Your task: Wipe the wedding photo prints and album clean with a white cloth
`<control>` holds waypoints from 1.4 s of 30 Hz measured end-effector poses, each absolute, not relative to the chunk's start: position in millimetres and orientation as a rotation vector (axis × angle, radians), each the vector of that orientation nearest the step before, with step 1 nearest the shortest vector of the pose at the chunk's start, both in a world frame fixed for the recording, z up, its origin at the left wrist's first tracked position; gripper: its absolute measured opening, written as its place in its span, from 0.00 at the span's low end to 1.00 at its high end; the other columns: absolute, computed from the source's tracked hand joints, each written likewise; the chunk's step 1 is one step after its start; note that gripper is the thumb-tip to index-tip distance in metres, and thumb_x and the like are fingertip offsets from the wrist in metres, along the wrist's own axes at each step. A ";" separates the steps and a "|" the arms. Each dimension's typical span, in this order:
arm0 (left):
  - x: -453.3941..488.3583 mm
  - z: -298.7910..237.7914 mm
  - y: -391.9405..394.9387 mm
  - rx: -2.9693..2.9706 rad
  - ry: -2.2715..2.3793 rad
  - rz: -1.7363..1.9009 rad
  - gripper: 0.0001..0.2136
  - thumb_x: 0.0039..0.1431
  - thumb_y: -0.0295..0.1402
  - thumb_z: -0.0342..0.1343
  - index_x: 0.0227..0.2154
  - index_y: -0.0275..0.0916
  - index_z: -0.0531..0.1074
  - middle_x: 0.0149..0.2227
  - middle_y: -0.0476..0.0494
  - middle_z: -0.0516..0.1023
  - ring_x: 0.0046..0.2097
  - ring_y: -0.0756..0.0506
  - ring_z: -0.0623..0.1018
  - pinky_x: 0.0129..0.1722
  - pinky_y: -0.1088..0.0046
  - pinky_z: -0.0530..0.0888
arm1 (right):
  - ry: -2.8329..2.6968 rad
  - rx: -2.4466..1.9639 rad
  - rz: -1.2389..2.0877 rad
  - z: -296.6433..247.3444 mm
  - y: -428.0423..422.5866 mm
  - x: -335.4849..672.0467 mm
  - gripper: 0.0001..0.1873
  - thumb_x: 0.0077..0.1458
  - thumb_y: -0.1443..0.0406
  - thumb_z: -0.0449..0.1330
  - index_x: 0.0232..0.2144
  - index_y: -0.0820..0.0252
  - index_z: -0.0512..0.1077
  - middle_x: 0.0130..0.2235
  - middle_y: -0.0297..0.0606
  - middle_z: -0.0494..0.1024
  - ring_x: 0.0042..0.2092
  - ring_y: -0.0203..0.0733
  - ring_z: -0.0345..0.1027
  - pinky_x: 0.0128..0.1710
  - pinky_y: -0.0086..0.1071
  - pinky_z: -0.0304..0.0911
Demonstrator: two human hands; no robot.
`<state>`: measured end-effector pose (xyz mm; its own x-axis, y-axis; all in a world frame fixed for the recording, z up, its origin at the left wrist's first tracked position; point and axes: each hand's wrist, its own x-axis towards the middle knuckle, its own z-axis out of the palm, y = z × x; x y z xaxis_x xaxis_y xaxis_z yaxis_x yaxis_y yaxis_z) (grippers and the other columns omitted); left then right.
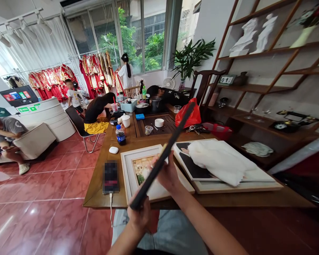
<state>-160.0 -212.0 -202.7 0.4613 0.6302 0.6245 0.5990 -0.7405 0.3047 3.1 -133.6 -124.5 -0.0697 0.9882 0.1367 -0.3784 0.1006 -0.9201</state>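
Gripping long black strip (175,136) w/ both hands, left hand (139,216) wrapped round low end, right hand (168,173) round its middle, tip aimed at 1 o'clock: a slip could drop it on cream picture frame (127,170) at 12 o'clock.

Glossy red floor tiles (39,198) spread below a wide window (146,39) bright with daylight and green foliage. White curtains (39,53) hang at the left beneath track lights (16,32), while slanted wooden shelves (271,67) climb the pale wall (202,46) at the right.
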 end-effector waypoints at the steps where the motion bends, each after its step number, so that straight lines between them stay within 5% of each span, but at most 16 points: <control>1: -147.8 -210.1 -218.3 2.560 1.206 1.255 0.23 0.75 0.28 0.26 0.70 0.36 0.42 0.56 0.27 0.76 0.58 0.39 0.78 0.51 0.58 0.81 | -1.004 -0.814 1.319 -125.3 -133.9 4.7 0.27 0.65 0.43 0.50 0.53 0.53 0.71 0.52 0.43 0.77 0.51 0.49 0.72 0.48 0.46 0.72; 5: -99.1 -209.4 -247.3 1.554 1.339 1.777 0.26 0.76 0.43 0.37 0.70 0.38 0.41 0.60 0.30 0.72 0.58 0.42 0.78 0.53 0.63 0.79 | -0.930 -0.949 1.252 -118.2 -126.2 26.8 0.41 0.57 0.32 0.43 0.50 0.53 0.73 0.42 0.44 0.83 0.49 0.54 0.76 0.44 0.44 0.75; 9: -70.9 -178.0 -268.0 0.765 1.104 1.633 0.34 0.58 0.51 0.64 0.60 0.38 0.63 0.57 0.32 0.75 0.60 0.36 0.75 0.61 0.61 0.72 | -0.973 -1.138 1.248 -104.9 -103.7 52.6 0.30 0.56 0.41 0.60 0.45 0.59 0.75 0.40 0.44 0.83 0.45 0.50 0.77 0.45 0.40 0.73; 12: -69.0 -161.1 -270.0 0.473 0.976 1.549 0.32 0.44 0.49 0.74 0.48 0.37 0.73 0.49 0.35 0.80 0.54 0.34 0.79 0.52 0.59 0.79 | -1.058 -1.290 1.261 -102.8 -83.7 60.6 0.21 0.62 0.52 0.61 0.49 0.61 0.73 0.49 0.43 0.78 0.46 0.46 0.74 0.47 0.43 0.72; 21: -80.0 -175.0 -258.3 0.265 0.977 1.510 0.24 0.38 0.46 0.77 0.27 0.33 0.73 0.28 0.49 0.74 0.37 0.44 0.82 0.45 0.58 0.84 | -1.261 -1.696 1.210 -118.7 -65.7 55.7 0.20 0.64 0.56 0.60 0.54 0.59 0.70 0.55 0.43 0.73 0.50 0.47 0.71 0.49 0.46 0.71; 30: -81.5 -172.5 -259.3 0.276 1.023 1.422 0.25 0.39 0.46 0.77 0.25 0.35 0.69 0.27 0.45 0.77 0.40 0.36 0.85 0.49 0.54 0.82 | -1.443 -1.912 1.062 -119.7 -73.7 56.0 0.19 0.64 0.56 0.60 0.54 0.58 0.70 0.55 0.43 0.73 0.50 0.47 0.71 0.49 0.46 0.70; 36: -82.6 -171.0 -259.4 0.311 1.030 1.370 0.30 0.31 0.55 0.76 0.24 0.33 0.72 0.30 0.35 0.82 0.42 0.32 0.85 0.48 0.56 0.82 | -1.564 -1.975 0.910 -121.6 -73.8 56.6 0.20 0.64 0.56 0.60 0.54 0.58 0.70 0.55 0.42 0.73 0.51 0.47 0.71 0.49 0.46 0.70; 42: -89.9 -169.4 -256.9 0.477 1.022 1.235 0.33 0.39 0.59 0.71 0.27 0.26 0.80 0.35 0.24 0.83 0.42 0.31 0.85 0.44 0.59 0.82 | -1.650 -2.045 0.747 -121.1 -75.1 55.1 0.19 0.64 0.56 0.60 0.54 0.58 0.70 0.55 0.43 0.73 0.50 0.46 0.71 0.49 0.46 0.70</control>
